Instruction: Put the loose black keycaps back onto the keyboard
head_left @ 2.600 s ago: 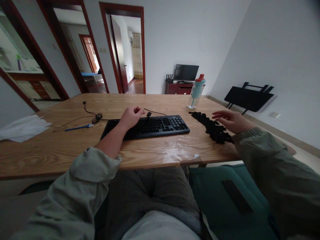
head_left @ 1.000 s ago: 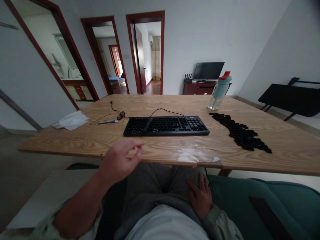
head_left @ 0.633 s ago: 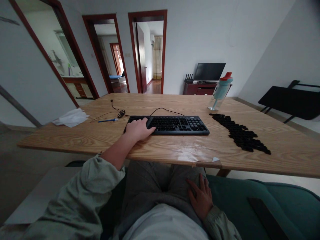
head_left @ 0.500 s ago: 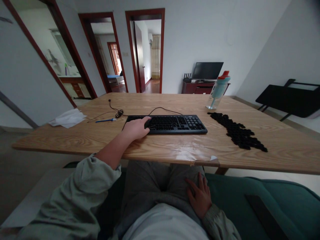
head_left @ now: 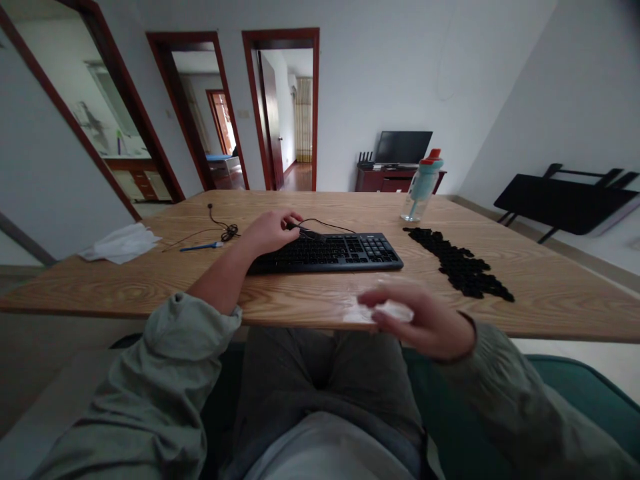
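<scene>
Loose keycaps [head_left: 457, 262] heaped at keyboard's [head_left: 327, 252] 3 o'clock; left hand [head_left: 270, 231] rested on keyboard's far-left corner (grip unclear); right hand [head_left: 417, 320] raised, blurred, grip slack, empty.

Keyboard [head_left: 327, 252] lies on table [head_left: 150, 283], keycap pile [head_left: 457, 270] right, bottle [head_left: 421, 185] behind.

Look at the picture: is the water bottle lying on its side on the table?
No, the water bottle stands upright on the table.
</scene>
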Demonstrator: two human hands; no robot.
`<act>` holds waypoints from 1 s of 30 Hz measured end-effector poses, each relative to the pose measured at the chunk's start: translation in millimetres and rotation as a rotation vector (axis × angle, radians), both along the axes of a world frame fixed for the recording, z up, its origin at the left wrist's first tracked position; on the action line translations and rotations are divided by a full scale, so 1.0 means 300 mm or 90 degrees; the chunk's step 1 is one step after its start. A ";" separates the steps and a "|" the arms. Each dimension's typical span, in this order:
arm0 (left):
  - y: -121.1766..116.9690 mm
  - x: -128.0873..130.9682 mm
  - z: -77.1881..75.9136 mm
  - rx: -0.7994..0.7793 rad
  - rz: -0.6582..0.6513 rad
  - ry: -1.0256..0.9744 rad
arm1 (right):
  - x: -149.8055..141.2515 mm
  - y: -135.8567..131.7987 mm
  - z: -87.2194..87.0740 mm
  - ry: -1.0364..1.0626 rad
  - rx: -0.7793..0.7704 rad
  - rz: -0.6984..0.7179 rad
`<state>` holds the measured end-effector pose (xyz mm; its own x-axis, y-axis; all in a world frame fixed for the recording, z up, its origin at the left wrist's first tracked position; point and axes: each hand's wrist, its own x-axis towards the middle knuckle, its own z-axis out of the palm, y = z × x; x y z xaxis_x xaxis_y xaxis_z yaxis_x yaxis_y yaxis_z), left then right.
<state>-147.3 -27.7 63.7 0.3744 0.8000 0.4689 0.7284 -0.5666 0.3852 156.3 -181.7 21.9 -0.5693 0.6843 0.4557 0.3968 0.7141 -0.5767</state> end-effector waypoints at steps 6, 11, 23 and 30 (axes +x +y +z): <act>0.062 0.100 -0.079 -0.017 -0.087 -0.186 | -0.060 0.468 0.005 0.043 0.102 -0.272; 0.068 0.124 -0.121 -0.024 -0.133 -0.241 | -0.131 0.512 -0.028 0.010 0.125 -0.138; 0.048 0.113 -0.136 0.139 -0.151 -0.081 | -0.099 0.508 -0.048 0.094 0.118 -0.144; 0.045 0.129 -0.138 0.186 -0.121 0.002 | -0.104 0.512 -0.057 0.085 0.109 -0.107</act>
